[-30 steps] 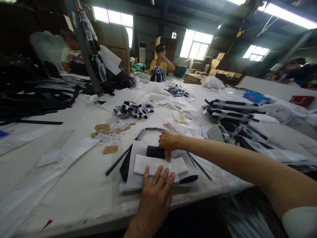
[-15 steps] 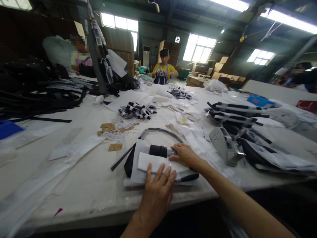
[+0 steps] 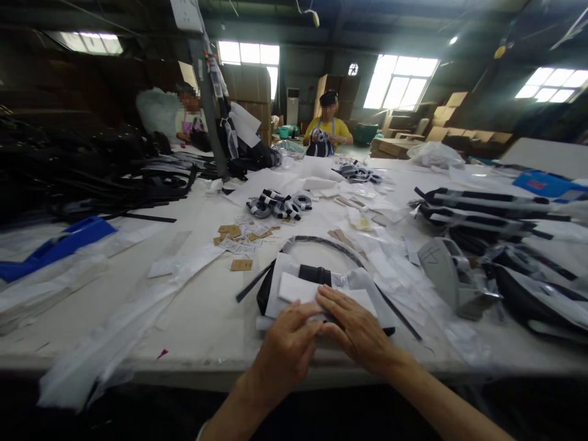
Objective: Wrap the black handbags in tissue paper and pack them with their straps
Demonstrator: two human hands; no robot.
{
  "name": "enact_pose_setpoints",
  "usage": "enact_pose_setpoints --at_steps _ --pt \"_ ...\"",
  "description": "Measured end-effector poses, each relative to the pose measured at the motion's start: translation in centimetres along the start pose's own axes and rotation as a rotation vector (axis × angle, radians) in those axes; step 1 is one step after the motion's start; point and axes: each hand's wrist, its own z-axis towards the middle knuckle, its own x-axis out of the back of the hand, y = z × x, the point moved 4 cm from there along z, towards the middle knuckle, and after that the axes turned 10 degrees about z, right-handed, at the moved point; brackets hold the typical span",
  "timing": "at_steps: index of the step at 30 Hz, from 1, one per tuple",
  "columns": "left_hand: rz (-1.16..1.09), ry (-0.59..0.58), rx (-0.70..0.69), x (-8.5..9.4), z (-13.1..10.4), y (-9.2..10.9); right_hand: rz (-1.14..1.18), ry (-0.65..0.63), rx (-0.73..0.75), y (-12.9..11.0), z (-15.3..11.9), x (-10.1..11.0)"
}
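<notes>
In front of me on the table lies a black bag (image 3: 263,295), partly covered by a white wrapping sheet (image 3: 275,300). Its handle (image 3: 328,241) arches away from me under clear film. A folded white pad (image 3: 298,286) rests over the sheet, beside a black rolled strap piece (image 3: 315,273). At the pad's near edge, my left hand (image 3: 289,337) has its fingers bent and pressed together on the white material; the fingertips are partly hidden. My right hand (image 3: 356,324) lies flat over the pad with its fingers stretched out, its thumb close to the left fingers.
Brown tags (image 3: 241,264) and bundled grey straps (image 3: 280,204) lie beyond the bag. A grey tape dispenser (image 3: 443,269) stands to the right, near stacked black bags (image 3: 482,202). A blue tool (image 3: 87,236) lies left. Two co-workers (image 3: 327,131) are across the table.
My right hand has moved from the black rolled piece towards me onto the white pad. My left fingers, spread before, are now bent at its near edge. The view has turned left.
</notes>
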Motion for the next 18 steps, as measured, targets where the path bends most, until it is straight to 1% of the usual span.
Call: enact_pose_setpoints --at_steps 1,2,3,5,6,9,12,15,17,18 --pt "0.049 0.028 0.006 1.0 -0.3 -1.0 -0.015 -0.002 0.027 0.4 -0.1 0.1" --pt "0.114 0.025 0.020 1.7 -0.6 -2.1 -0.032 -0.006 0.057 0.7 -0.1 0.2" --pt "0.174 -0.002 0.032 2.2 -0.8 -3.1 -0.050 -0.012 0.086 1.2 0.0 0.5" --pt "0.245 -0.061 0.034 2.6 -1.0 -4.4 -0.076 -0.028 0.132 2.2 0.3 1.1" --pt "0.261 -0.078 0.034 2.5 -1.0 -4.7 -0.077 -0.039 0.150 2.8 0.5 1.5" --pt "0.291 -0.092 0.051 1.5 -0.6 -4.4 -0.035 -0.066 0.178 4.1 1.0 2.5" --pt "0.303 -0.102 0.058 -0.2 -0.1 -3.7 0.022 -0.096 0.101 4.5 1.7 3.3" --pt "0.300 -0.049 0.033 -1.7 -0.1 -4.1 0.037 -0.110 -0.048 3.8 2.7 3.2" --pt "0.287 -0.030 0.028 -2.0 -0.4 -4.8 0.016 -0.100 -0.094 2.7 3.4 2.5" --pt "0.272 -0.043 0.028 -2.0 -0.6 -5.1 0.001 -0.094 -0.092 2.2 3.6 1.9"
